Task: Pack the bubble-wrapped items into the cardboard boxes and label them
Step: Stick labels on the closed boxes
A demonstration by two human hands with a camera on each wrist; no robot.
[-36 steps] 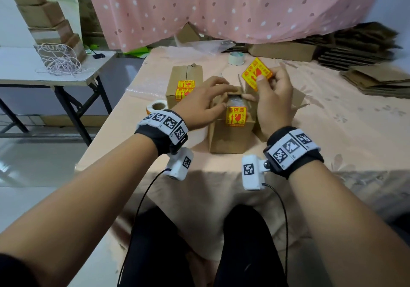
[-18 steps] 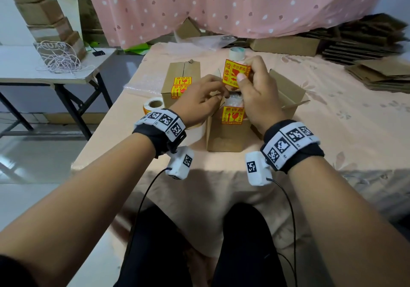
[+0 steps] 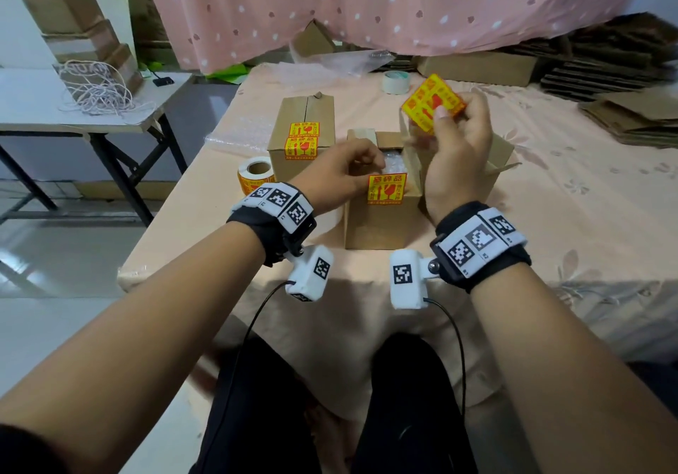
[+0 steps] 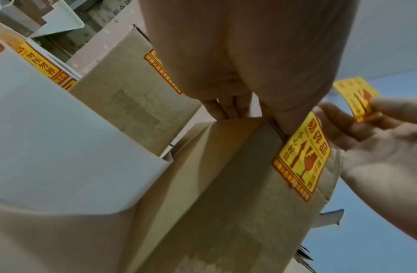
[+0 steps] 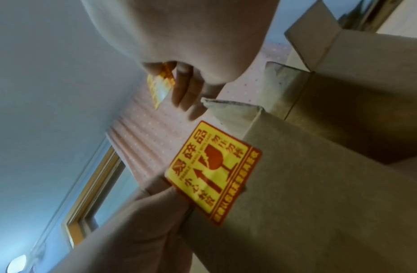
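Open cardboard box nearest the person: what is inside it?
Inside the open brown cardboard box, clear bubble wrap shows at the top. The wrapped item itself cannot be seen; the left hand and the flaps cover the rest.

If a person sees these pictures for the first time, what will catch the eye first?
The bright yellow-and-red fragile sticker pinched in the right hand above the table centre. Below it, the open brown cardboard box, already bearing one such label, is held by the left hand, with bubble wrap inside.
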